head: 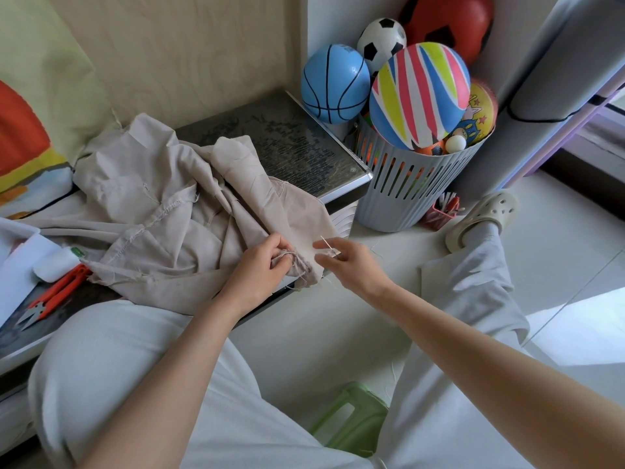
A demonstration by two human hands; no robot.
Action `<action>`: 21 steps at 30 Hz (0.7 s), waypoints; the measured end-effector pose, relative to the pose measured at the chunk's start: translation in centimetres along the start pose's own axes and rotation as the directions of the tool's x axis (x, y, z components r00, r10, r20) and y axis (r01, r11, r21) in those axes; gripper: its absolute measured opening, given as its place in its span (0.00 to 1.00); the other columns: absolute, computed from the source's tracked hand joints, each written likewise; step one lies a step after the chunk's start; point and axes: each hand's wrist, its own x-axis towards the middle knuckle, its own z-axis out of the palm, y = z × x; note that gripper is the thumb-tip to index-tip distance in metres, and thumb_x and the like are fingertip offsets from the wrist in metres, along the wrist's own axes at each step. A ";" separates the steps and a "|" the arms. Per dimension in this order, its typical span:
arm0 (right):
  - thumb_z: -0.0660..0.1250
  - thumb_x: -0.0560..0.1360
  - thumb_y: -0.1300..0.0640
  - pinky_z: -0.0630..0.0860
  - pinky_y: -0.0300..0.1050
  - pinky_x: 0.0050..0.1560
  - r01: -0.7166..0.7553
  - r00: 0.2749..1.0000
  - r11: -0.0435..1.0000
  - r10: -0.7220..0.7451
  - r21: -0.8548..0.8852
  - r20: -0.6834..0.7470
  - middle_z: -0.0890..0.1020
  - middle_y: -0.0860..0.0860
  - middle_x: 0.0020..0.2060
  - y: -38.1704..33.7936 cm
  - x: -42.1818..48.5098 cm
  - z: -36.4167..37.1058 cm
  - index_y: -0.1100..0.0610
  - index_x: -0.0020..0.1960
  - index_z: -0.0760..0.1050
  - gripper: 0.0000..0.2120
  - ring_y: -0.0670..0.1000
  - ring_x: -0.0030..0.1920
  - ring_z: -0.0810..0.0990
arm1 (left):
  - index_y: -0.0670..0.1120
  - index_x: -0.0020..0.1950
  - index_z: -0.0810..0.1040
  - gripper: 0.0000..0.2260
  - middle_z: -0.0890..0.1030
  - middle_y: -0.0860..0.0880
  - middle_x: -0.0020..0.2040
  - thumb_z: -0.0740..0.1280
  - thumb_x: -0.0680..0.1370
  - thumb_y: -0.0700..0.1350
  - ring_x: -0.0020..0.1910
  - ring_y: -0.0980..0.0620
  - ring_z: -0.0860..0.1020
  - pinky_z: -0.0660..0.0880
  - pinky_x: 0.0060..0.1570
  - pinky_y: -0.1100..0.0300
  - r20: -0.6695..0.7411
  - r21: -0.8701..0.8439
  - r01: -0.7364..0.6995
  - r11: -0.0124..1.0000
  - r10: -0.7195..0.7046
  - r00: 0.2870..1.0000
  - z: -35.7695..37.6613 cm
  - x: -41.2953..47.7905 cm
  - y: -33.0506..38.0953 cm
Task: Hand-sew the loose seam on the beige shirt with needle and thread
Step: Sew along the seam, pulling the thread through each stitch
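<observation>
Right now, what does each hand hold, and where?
Left hand pinches beige shirt at frayed seam edge; right hand pinches needle at its lower end.

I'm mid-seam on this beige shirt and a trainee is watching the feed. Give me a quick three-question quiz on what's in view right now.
1. True or false: the left hand holds the frayed edge of the beige shirt.
2. The needle is pinched by: A) the left hand, B) the right hand, C) neither hand.
3. Fill in: the orange snips lie on the person's ___ side of the shirt.
Key: 1 true; 2 B; 3 left.
</observation>
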 end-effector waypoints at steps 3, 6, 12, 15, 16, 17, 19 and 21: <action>0.63 0.78 0.62 0.63 0.27 0.23 -0.011 0.997 1.000 0.009 0.018 0.081 0.70 0.40 0.15 -1.1 0.2 0.6 0.61 0.57 0.77 0.09 0.38 0.18 0.69 | 0.53 0.41 0.70 0.11 0.79 0.51 0.36 0.63 0.79 0.39 0.34 0.54 0.72 0.68 0.36 0.62 0.003 -0.014 0.000 1.000 0.000 1.000 0.0 0.0 0.0; 0.62 0.78 0.63 0.62 0.27 0.21 -0.059 0.987 0.997 0.053 0.040 0.150 0.69 0.41 0.14 -1.6 0.2 1.0 0.63 0.50 0.77 0.06 0.39 0.16 0.68 | 0.54 0.40 0.69 0.12 0.79 0.52 0.35 0.63 0.79 0.38 0.33 0.57 0.71 0.68 0.36 0.64 -0.002 -0.014 -0.006 1.000 0.006 1.000 0.0 0.1 0.0; 0.64 0.77 0.58 0.61 0.30 0.24 -0.082 0.996 0.995 0.084 -0.065 0.036 0.72 0.42 0.23 -0.2 1.2 0.8 0.56 0.43 0.77 0.06 0.39 0.18 0.67 | 0.51 0.43 0.71 0.08 0.82 0.46 0.40 0.63 0.79 0.39 0.41 0.44 0.78 0.73 0.45 0.51 -0.003 -0.007 0.002 1.000 -0.002 1.000 -0.1 0.1 -0.1; 0.63 0.77 0.59 0.59 0.31 0.21 -0.157 0.987 0.979 0.152 -0.130 -0.046 0.67 0.47 0.24 1.2 1.7 0.0 0.57 0.35 0.71 0.12 0.42 0.19 0.67 | 0.48 0.45 0.72 0.05 0.82 0.44 0.41 0.62 0.79 0.39 0.42 0.40 0.78 0.73 0.45 0.49 -0.001 -0.002 0.001 1.000 -0.001 1.000 -0.1 0.1 0.0; 0.62 0.77 0.60 0.59 0.34 0.22 -0.190 0.981 0.966 0.178 -0.176 -0.083 0.65 0.48 0.24 1.9 1.8 -0.2 0.56 0.31 0.66 0.15 0.44 0.21 0.64 | 0.47 0.45 0.72 0.05 0.82 0.44 0.42 0.62 0.79 0.38 0.42 0.40 0.78 0.73 0.44 0.50 -0.001 -0.002 0.000 1.000 0.000 1.000 -0.1 0.0 0.0; 0.62 0.76 0.60 0.59 0.39 0.25 -0.228 0.972 0.949 0.208 -0.217 -0.113 0.63 0.50 0.24 2.6 2.0 -0.5 0.56 0.30 0.61 0.18 0.47 0.24 0.61 | 0.47 0.46 0.72 0.04 0.81 0.44 0.42 0.62 0.79 0.38 0.42 0.40 0.77 0.72 0.44 0.52 -0.002 -0.002 -0.001 1.000 0.001 1.000 -0.1 0.0 0.0; 0.61 0.75 0.62 0.57 0.43 0.28 -0.312 0.949 0.911 0.283 -0.272 -0.139 0.61 0.51 0.24 3.9 2.2 -0.7 0.55 0.29 0.57 0.19 0.50 0.27 0.58 | 0.47 0.46 0.72 0.04 0.81 0.43 0.42 0.62 0.79 0.38 0.42 0.39 0.77 0.72 0.42 0.52 -0.004 0.002 -0.002 1.000 0.002 1.000 -0.1 0.0 0.1; 0.61 0.75 0.63 0.58 0.45 0.28 -0.373 0.928 0.870 0.343 -0.321 -0.149 0.62 0.52 0.24 5.0 2.0 -0.8 0.56 0.27 0.57 0.21 0.52 0.27 0.59 | 0.47 0.45 0.72 0.05 0.81 0.43 0.41 0.63 0.79 0.38 0.42 0.38 0.77 0.72 0.41 0.51 -0.007 0.008 -0.002 1.000 0.002 1.000 -0.1 0.0 0.0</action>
